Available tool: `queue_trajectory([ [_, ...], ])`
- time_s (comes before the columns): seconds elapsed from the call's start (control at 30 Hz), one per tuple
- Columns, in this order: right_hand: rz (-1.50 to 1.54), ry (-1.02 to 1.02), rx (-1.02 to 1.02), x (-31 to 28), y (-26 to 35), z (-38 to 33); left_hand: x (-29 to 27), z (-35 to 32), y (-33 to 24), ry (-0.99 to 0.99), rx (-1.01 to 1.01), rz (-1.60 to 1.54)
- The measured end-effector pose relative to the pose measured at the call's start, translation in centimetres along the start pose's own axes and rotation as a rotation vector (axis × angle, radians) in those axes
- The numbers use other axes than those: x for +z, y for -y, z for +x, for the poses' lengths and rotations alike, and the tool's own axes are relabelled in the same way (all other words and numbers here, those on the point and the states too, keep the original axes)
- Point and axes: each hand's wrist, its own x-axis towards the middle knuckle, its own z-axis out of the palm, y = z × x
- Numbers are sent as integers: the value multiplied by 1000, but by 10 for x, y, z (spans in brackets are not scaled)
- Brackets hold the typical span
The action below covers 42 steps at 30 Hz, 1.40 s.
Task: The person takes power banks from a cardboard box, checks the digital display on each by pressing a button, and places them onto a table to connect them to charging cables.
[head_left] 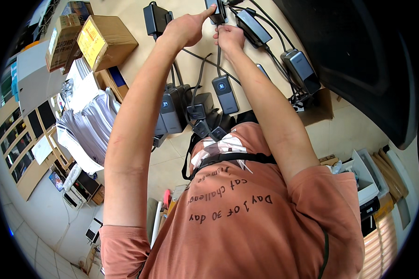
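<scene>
At the far edge of the view, my left hand (188, 30) stretches its index finger onto a dark power bank (215, 14), with its other fingers curled in. Just below that power bank, my right hand (230, 38) is closed in a pinch on a dark cable (219, 60) at its near end. The cable runs down toward a grey power bank (225, 95) with a lit round display, lying between my forearms. Right of my right hand lies another dark power bank (254, 29) with cables. A black box-shaped device (157, 19) is beyond my left wrist.
More power banks (168, 114) and tangled cables crowd the table's near edge. Another power bank (300, 72) sits at the right, beside a large black screen-like panel (358, 56). Cardboard boxes (108, 42) and a stack of papers (91, 125) stand at the left.
</scene>
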Motion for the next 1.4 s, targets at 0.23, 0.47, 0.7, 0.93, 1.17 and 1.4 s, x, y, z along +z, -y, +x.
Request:
queue_trajectory([
  [0.23,-56,36,-78,-5,-2,1,0,1,0,-13,-4,25],
  [0.47,23,62,-5,-3,-2,5,5,0,3,-15,-28,23],
  [0.7,54,-2,-69,5,0,1,3,-1,1,-6,-15,8],
  [0.93,45,-91,-88,12,-24,10,5,-1,0,16,-7,18],
  [1.17,-110,-27,1,0,-15,15,10,-5,0,35,-16,-78],
  [1.4,-72,-49,-94,3,-19,29,11,-5,0,8,7,-17],
])
